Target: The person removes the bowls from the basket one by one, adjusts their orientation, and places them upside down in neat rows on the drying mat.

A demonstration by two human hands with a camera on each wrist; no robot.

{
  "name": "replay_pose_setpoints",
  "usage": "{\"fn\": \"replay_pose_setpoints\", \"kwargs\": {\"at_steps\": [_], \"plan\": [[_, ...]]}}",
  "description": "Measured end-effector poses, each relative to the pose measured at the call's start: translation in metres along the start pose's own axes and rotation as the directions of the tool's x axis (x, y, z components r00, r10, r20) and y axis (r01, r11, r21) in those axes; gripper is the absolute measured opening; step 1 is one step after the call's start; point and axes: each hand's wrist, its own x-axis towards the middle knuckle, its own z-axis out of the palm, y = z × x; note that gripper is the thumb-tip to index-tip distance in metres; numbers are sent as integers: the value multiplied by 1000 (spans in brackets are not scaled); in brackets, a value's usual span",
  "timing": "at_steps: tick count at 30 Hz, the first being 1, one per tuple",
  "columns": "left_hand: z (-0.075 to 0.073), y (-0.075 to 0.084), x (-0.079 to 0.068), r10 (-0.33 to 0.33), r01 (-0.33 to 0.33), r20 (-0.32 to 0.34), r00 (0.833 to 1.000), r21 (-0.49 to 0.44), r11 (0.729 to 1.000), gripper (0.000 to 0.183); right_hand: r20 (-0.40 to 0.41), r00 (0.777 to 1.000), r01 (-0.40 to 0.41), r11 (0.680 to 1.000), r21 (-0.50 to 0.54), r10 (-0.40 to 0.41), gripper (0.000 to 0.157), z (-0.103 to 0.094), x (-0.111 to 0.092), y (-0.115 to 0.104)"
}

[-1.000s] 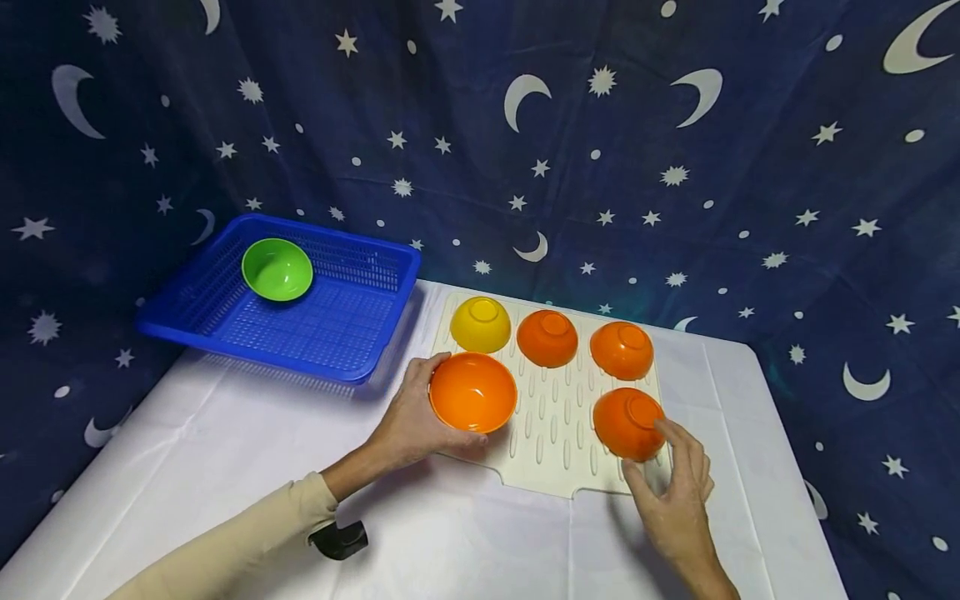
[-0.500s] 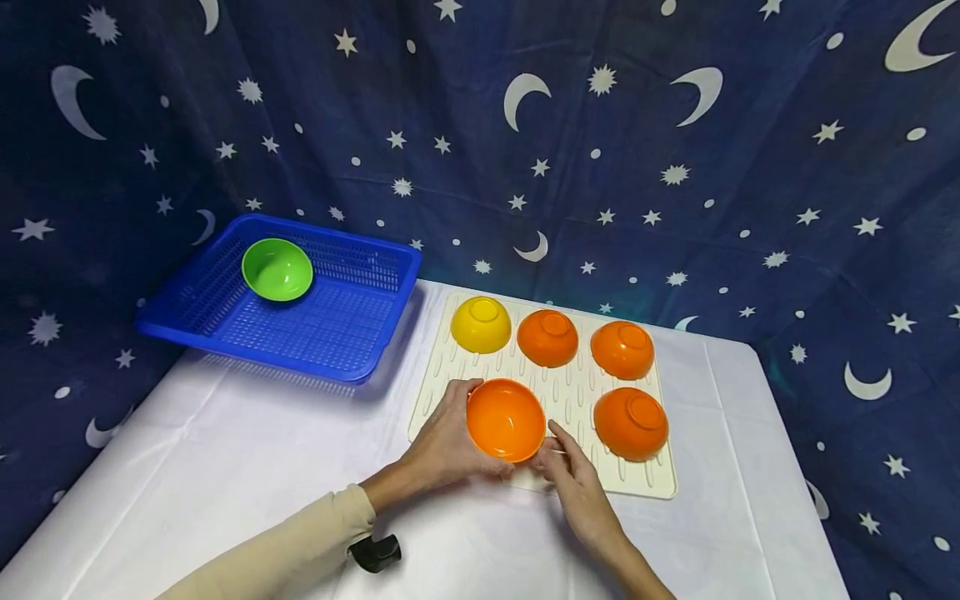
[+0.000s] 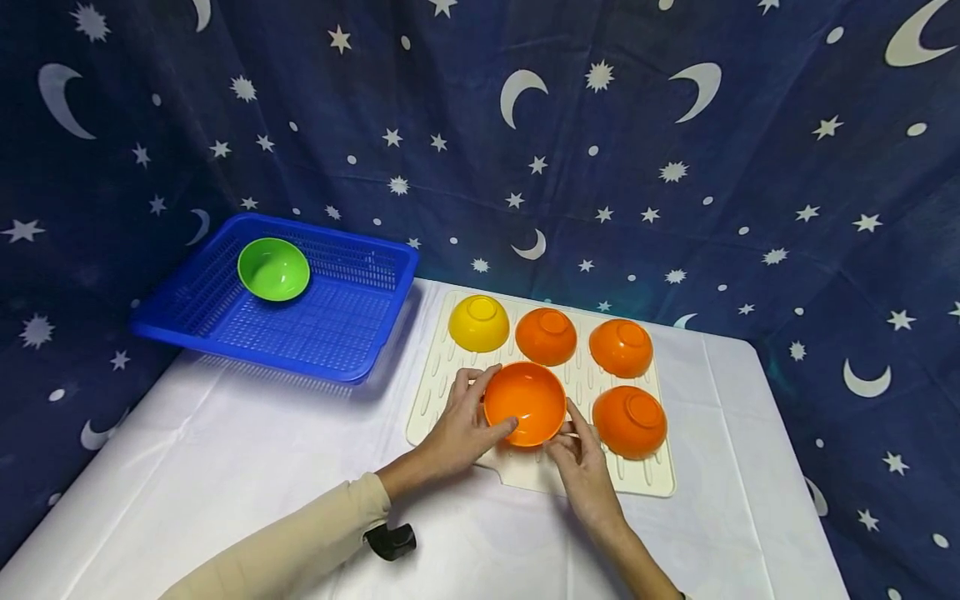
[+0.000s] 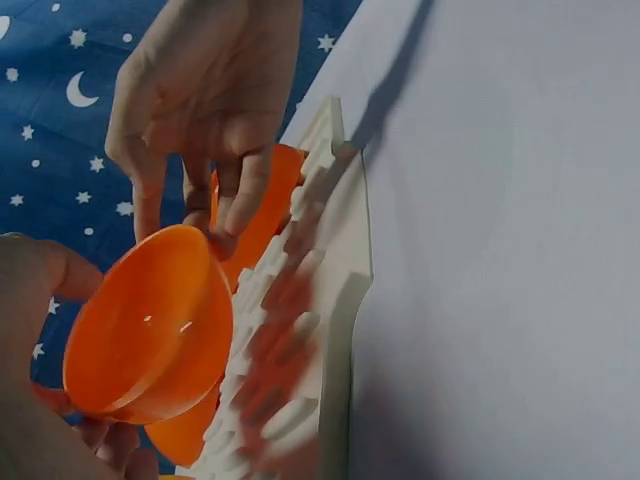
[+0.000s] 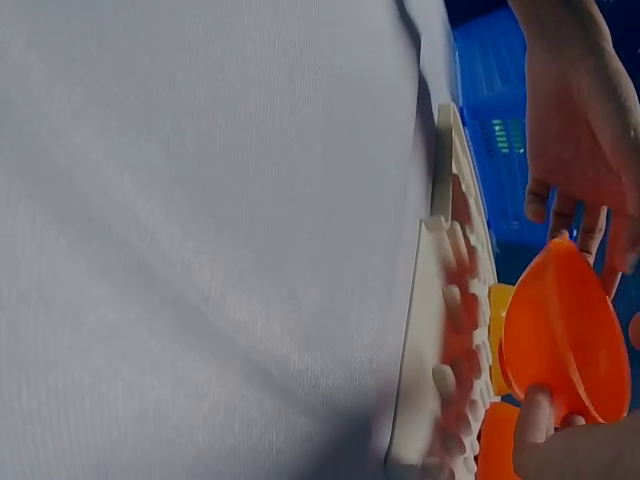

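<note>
An orange bowl [image 3: 527, 404] is held over the ribbed white drying mat [image 3: 465, 429], its opening facing up toward the head camera. My left hand [image 3: 459, 427] grips its left side, thumb lying over the rim and fingers behind the wall. On the opposite side my right hand [image 3: 583, 473] holds the rim between thumb and fingers. Both wrist views show the bowl [image 4: 150, 330] tilted and raised off the mat, its shadow falling on the ribs. Upside down on the mat sit a yellow bowl [image 3: 478, 323] and orange bowls [image 3: 546, 337] in the back row, plus another orange bowl [image 3: 628, 422] in front.
At the back left stands a blue plastic basket [image 3: 358, 368] with a green bowl [image 3: 273, 269] inside, opening up. A white cloth [image 3: 247, 467] covers the table. Behind it hangs a dark blue curtain [image 3: 450, 92] with moons and stars.
My left hand has carried the orange bowl rightward across the mat, and its thumb now lies inside the rim. My right hand has left the front inverted bowl and come to the held one.
</note>
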Motion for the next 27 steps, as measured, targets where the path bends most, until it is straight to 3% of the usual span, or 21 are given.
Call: {"fn": "replay_pose_setpoints", "kwargs": {"at_steps": [8,12,18,21,27], "plan": [[-6,-4,5,70,-66,76,995,-50,997,73,-12,999,47,999,0,-47,80,-4,7,6],[-6,-8,6,26,-12,138,990,-105,994,72,-10,999,44,998,-35,-45,77,-6,10,10],[-5,-11,4,-42,64,221,974,-95,993,69,-7,999,40,999,-7,-40,74,-7,14,14],[-3,-12,2,-57,72,277,959,-44,996,69,-10,1000,21,1000,-16,-21,75,-7,14,17],[1,-14,-3,-59,61,346,936,6,998,74,-17,998,-55,987,-153,53,78,-6,12,19]]}}
